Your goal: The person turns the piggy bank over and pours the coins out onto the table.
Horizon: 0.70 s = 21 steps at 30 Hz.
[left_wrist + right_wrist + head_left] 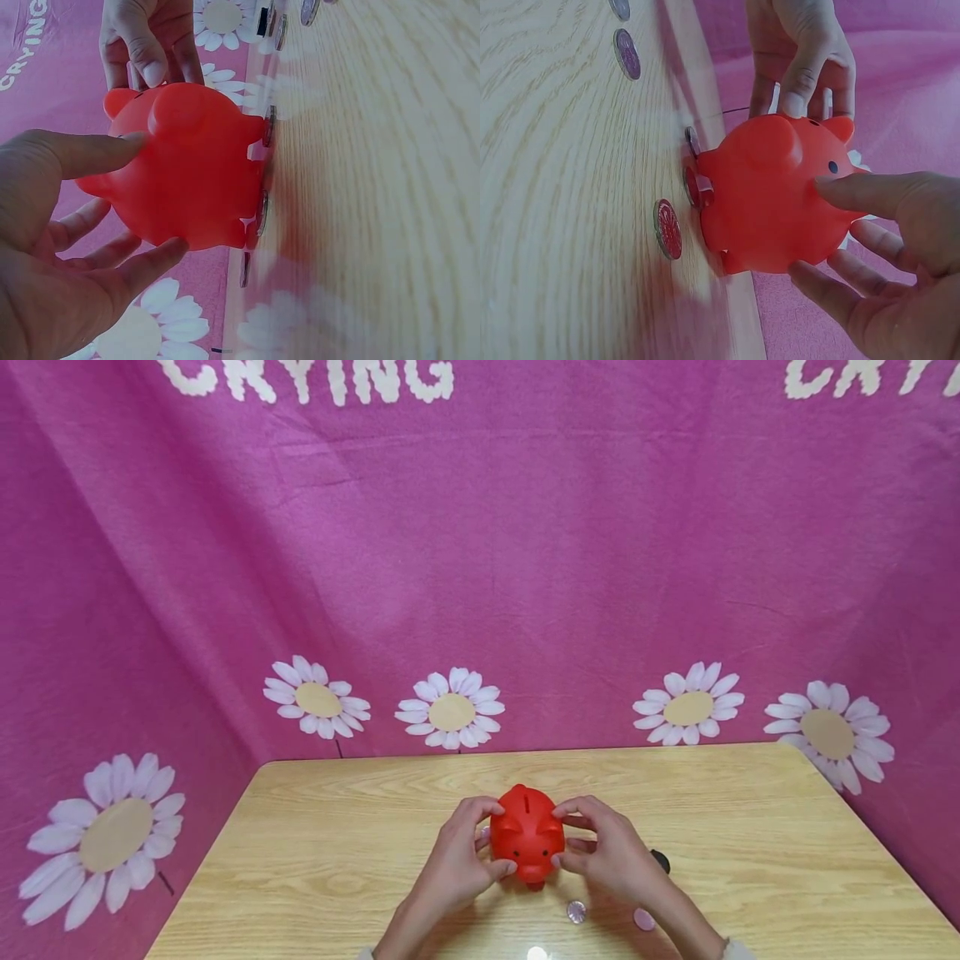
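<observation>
A red piggy bank (pixel 528 835), shaped like a pig with a coin slot on its back, sits upright between the two hands, its snout facing the person. The left hand (pixel 457 858) grips its left side, thumb near the face and fingers spread around the body. On the opposite side the right hand (pixel 611 852) holds it the same way. Close around its feet lie coins, such as one coin (pixel 262 213) in the left wrist view and a reddish-looking one (pixel 667 229) in the right wrist view. Whether the feet touch the table or a coin, I cannot tell.
On the wood-grain table (pixel 337 843), a coin (pixel 576 912) and a pinkish disc (pixel 644 919) lie nearer the person. A small black object (pixel 660 861) is partly hidden behind the right hand. Pink cloth (pixel 495 568) with daisies hangs behind and beside the table.
</observation>
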### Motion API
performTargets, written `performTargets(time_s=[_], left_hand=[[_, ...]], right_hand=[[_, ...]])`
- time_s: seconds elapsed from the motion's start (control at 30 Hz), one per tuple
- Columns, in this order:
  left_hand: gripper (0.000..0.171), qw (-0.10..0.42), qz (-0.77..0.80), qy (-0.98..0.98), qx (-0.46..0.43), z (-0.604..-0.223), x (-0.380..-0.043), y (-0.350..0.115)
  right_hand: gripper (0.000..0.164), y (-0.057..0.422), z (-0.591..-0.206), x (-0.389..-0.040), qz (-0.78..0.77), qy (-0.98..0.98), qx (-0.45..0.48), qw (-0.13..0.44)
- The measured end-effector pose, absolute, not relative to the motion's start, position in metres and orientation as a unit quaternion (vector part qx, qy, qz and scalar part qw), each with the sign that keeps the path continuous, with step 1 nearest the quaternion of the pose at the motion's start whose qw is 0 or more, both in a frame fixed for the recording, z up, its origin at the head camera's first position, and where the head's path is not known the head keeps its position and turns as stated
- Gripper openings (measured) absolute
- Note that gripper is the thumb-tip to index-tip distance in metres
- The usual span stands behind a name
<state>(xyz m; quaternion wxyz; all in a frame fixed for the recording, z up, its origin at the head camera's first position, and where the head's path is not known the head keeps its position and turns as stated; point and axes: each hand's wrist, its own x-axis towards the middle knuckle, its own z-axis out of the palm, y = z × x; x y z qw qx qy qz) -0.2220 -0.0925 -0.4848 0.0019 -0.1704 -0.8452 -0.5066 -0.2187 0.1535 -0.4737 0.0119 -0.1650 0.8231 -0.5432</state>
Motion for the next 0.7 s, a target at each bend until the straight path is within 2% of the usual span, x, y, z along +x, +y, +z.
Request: performTargets(time_s=[0.4,0.7], left_hand=[[0.048,0.024,-0.529,-0.829,-0.182,-0.4853,-0.2211,-0.0917],[0.047,0.015,-0.536,-0.826,-0.173,-0.4836,-0.2198,-0.0912]], right_hand=[[0.032,0.1565,-0.4718,-0.2174,-0.524,0.838,-0.149,0.001],[0.032,0.159,-0.4729,-0.2168,-0.525,0.837,-0.154,0.0]])
